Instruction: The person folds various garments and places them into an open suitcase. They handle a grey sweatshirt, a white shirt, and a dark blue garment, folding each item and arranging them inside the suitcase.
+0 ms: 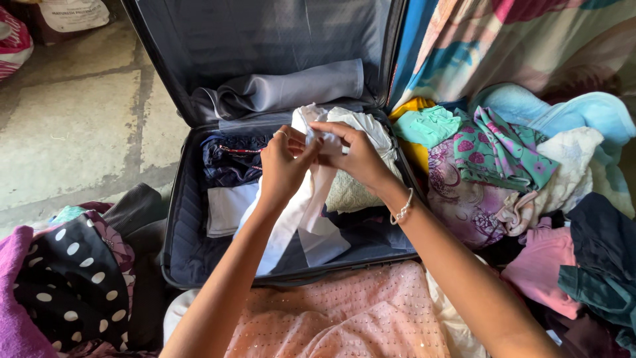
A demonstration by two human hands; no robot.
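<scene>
White cloth [311, 199] is pinched by both left hand [281, 166] and right hand [354, 151] above the half-filled suitcase [179, 219]; many clothes [503, 166] lie beside it, unpacked.

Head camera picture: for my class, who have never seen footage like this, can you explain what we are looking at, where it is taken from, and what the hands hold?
The one picture comes from a camera worn on a person's head, looking down at their own bare arms. The left hand and right hand together hold a white garment over an open dark suitcase. Inside lie dark folded clothes and a cream lacy piece; a grey cloth rests against the lid. A loose clothes pile lies to the right, a polka-dot fabric to the left, and a peach sequinned cloth nearest the camera.
</scene>
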